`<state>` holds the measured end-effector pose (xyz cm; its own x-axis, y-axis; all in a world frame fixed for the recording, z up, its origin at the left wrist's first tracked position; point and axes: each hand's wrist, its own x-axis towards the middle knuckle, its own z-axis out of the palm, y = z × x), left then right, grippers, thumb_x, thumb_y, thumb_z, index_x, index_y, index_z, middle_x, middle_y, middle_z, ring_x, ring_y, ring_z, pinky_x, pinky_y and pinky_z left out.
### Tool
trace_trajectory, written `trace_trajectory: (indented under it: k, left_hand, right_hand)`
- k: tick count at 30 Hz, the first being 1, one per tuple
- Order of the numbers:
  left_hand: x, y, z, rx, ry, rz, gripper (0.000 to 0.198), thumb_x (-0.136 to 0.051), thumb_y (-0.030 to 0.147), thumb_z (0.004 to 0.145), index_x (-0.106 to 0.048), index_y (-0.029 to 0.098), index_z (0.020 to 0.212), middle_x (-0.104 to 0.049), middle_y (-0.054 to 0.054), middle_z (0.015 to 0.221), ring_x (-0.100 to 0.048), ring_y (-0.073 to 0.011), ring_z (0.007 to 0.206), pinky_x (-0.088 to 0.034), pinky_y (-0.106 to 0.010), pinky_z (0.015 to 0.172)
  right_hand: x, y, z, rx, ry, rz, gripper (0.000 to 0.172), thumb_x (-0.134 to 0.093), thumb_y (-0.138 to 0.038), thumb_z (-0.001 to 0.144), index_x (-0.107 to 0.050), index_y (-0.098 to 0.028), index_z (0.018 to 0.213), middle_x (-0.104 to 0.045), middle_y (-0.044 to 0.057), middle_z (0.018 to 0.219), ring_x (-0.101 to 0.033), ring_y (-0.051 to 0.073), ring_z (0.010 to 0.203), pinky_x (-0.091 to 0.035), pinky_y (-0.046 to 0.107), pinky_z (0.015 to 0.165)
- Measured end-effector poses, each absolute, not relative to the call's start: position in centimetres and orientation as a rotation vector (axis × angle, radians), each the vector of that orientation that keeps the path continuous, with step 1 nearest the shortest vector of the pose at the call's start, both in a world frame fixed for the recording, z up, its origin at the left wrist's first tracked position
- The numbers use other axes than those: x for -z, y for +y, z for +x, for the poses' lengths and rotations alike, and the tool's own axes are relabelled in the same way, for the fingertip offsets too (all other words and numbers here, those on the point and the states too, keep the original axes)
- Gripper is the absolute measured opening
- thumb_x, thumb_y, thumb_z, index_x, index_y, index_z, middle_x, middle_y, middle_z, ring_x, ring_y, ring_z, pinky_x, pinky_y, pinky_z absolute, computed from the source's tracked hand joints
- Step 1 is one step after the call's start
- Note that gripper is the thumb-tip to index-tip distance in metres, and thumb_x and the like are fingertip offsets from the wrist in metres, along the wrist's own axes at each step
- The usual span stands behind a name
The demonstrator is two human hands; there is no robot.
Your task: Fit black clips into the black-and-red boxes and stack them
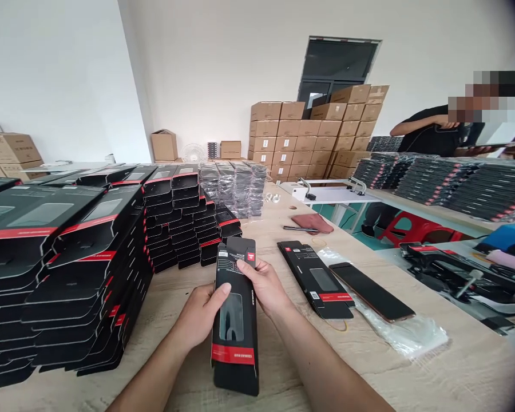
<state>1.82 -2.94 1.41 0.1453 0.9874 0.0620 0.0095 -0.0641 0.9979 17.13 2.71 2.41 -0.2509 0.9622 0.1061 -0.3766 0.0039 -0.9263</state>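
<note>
Both hands grip a black cardboard box (232,292) with a red band and a clear window, its end flaps standing out. My left hand (203,312) is closed on its left side, thumb on the front face above the window. My right hand (266,283) holds the upper right edge, thumb on the printed front. To the right lies a similar flattened black box (313,277) on the table. Beside it a long dark flat panel (373,290) rests on a clear plastic bag (416,335). The fingers behind the held box are hidden.
Tall stacks of black boxes (47,274) fill the table's left side, with plastic-wrapped packs (236,183) behind. A brown cloth (313,223) and a dark pen-like stick (300,229) lie farther back. Cartons (300,137) stand by the wall. A person (429,129) works at the right.
</note>
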Motion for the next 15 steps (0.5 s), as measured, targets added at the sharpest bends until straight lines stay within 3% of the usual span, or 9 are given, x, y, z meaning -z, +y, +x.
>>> trace_trajectory:
  k: [3,10,13,15]
  left_hand:
    - [-1.5,-2.2,1.0,-1.196,1.100,1.313,0.038,-0.058,0.051,0.080,-0.065,0.016,0.064,-0.064,-0.003,0.060,-0.054,-0.0156,0.053,-0.041,-0.026,0.051]
    - [-2.3,-1.1,-1.1,-1.467,0.994,0.860,0.039,-0.068,0.044,0.071,-0.070,0.014,0.096,-0.073,-0.007,0.079,-0.065,-0.0183,0.062,-0.050,-0.029,0.059]
    - [-2.0,-1.0,-1.0,-1.463,1.085,0.971,0.036,-0.069,0.042,0.071,-0.071,0.013,0.092,-0.073,-0.007,0.080,-0.066,-0.0192,0.067,-0.051,-0.029,0.063]
    - [-1.7,-1.1,-0.7,-1.369,1.173,1.089,0.034,-0.068,0.043,0.072,-0.071,0.013,0.088,-0.072,-0.006,0.076,-0.065,-0.0187,0.065,-0.050,-0.027,0.058]
  right_hand:
    - [-2.4,2.3,16.7,-1.556,-1.231,-0.790,0.033,-0.072,-0.045,0.071,-0.068,-0.017,0.090,-0.070,0.004,0.085,-0.062,0.016,0.071,-0.049,0.030,0.070]
    - [-1.5,0.7,15.4,-1.849,-1.399,-0.716,0.036,-0.074,-0.044,0.070,-0.066,-0.017,0.094,-0.069,0.003,0.082,-0.065,0.018,0.074,-0.050,0.035,0.074]
    - [-1.1,1.4,15.6,-1.729,-1.442,-0.783,0.036,-0.068,-0.048,0.075,-0.065,-0.017,0.093,-0.068,0.003,0.080,-0.064,0.018,0.075,-0.049,0.034,0.074]
    - [-0.8,2.1,16.0,-1.554,-1.403,-0.833,0.042,-0.068,-0.048,0.075,-0.061,-0.020,0.105,-0.066,0.002,0.081,-0.063,0.018,0.078,-0.049,0.033,0.074]
